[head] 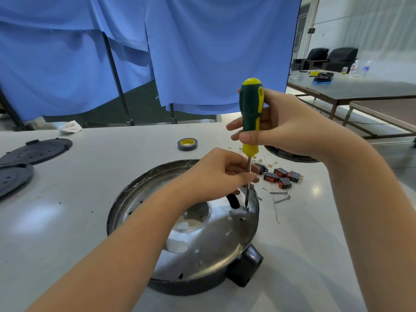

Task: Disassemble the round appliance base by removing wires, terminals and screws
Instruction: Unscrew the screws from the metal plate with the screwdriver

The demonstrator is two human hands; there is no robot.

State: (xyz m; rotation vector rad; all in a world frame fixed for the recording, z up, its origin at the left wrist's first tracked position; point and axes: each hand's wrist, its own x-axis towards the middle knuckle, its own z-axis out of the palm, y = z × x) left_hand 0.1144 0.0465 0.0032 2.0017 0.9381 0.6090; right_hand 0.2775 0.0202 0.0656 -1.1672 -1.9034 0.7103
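The round metal appliance base (211, 242) lies on the white table, with a black plastic block at its near right rim. A green and yellow screwdriver (251, 113) stands upright, its tip on a screw (246, 208) near the base's right rim. My right hand (286, 122) grips the handle. My left hand (216, 174) pinches the metal shaft just above the base. A short black wire stub (234, 201) sticks up beside the tip.
Several black and red rocker switches (281, 175) and two loose screws (280, 197) lie right of the base. A roll of tape (187, 144) sits behind it. Black round covers (33, 152) rest at the left, another round part (290, 155) under my right wrist.
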